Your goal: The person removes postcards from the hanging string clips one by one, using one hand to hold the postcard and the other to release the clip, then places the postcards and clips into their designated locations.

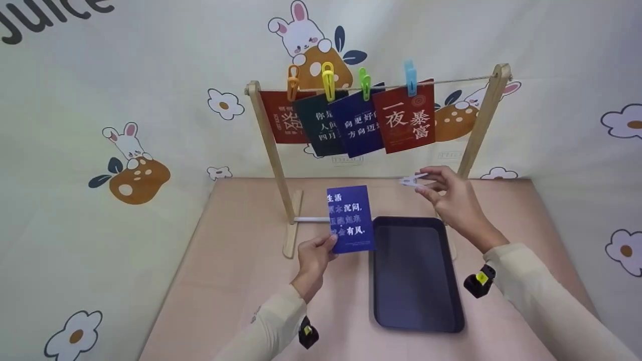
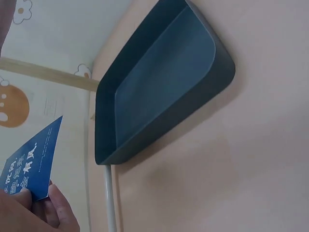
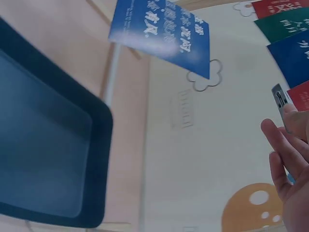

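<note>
My left hand (image 1: 313, 260) pinches a dark blue card (image 1: 351, 215) with white lettering by its lower left edge, thumb in front. In my right hand (image 1: 454, 200) a pale clothespin (image 1: 412, 180) is pinched between thumb and fingers, to the right of and above that card. Over both hands a cord (image 1: 466, 79) carries hanging cards: a red card (image 1: 276, 118), a dark green card (image 1: 318, 130), a blue card (image 1: 355, 133) and a red card (image 1: 406, 118). Their clothespins are orange (image 1: 293, 82), yellow (image 1: 328, 80), green (image 1: 364, 84) and light blue (image 1: 411, 77). The hanging cards overlap.
The cord is strung between two wooden posts (image 1: 271, 155) of a stand with a white lower bar (image 1: 311, 219). A dark rectangular tray (image 1: 416, 323) lies on the pinkish table (image 1: 225, 281), below and between my forearms. Behind stands a cloth backdrop (image 1: 165, 65) with printed rabbits.
</note>
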Tool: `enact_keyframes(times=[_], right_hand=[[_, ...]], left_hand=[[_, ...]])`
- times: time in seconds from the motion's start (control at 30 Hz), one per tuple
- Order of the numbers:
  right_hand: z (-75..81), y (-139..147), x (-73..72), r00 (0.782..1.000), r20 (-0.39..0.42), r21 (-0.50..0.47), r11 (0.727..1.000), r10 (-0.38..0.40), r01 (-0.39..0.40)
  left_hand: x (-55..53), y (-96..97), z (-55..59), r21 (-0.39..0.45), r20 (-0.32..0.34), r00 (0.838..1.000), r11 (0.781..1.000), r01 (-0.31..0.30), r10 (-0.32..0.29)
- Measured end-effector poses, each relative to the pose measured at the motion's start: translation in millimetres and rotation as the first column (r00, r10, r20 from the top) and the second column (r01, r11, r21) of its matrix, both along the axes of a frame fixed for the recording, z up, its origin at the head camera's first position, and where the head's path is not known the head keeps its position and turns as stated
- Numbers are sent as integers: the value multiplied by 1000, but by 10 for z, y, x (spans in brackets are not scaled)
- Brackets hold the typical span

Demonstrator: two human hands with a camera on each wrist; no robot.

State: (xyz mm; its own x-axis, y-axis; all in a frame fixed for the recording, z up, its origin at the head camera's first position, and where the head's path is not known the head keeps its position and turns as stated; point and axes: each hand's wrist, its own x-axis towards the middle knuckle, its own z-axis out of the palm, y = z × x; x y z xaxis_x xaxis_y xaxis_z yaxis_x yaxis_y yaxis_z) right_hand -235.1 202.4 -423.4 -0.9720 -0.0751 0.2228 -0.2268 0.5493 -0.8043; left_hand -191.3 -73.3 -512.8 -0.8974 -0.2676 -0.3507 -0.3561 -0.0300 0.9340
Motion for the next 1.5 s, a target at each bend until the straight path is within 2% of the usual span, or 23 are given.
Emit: enact_keyframes(times=[0.23,0.4,0.57,0.7,0.83,1.03,1.17,1.27,1.5], right_hand=[[-385,-9,22,1000,16,42,999,0,-1],[-613,-45,51,999,34,54,999,-12,10],[-806,-127,68,998,-12,72,995,-62,63],[-944,-146,65,992,-38,103,987,-118,121],[-1117,-101,82,988,5,153,976,-157,154],[-1374,-38,137,979,45,252,951,-199,182],[-1506,-48,155,979,39,301,937,-199,178],[-1596,-76,167,981,21,336,926,-191,173],[-1765,-143,215,988,26,455,882,-153,125]], left_hand=[[-9,-156,-238,-21,46,997,998,-67,68],[-2,-200,-322,-28,58,995,997,-75,77],[38,-244,-381,-29,43,997,997,-70,72],[84,-293,-452,-33,61,997,999,-43,45],[172,-342,-570,-82,96,995,997,0,8],[306,-428,-723,-91,130,991,996,10,2],[360,-455,-778,-131,130,992,991,19,-2],[391,-452,-815,-180,118,993,983,48,-27],[467,-428,-887,-278,82,996,958,65,-43]])
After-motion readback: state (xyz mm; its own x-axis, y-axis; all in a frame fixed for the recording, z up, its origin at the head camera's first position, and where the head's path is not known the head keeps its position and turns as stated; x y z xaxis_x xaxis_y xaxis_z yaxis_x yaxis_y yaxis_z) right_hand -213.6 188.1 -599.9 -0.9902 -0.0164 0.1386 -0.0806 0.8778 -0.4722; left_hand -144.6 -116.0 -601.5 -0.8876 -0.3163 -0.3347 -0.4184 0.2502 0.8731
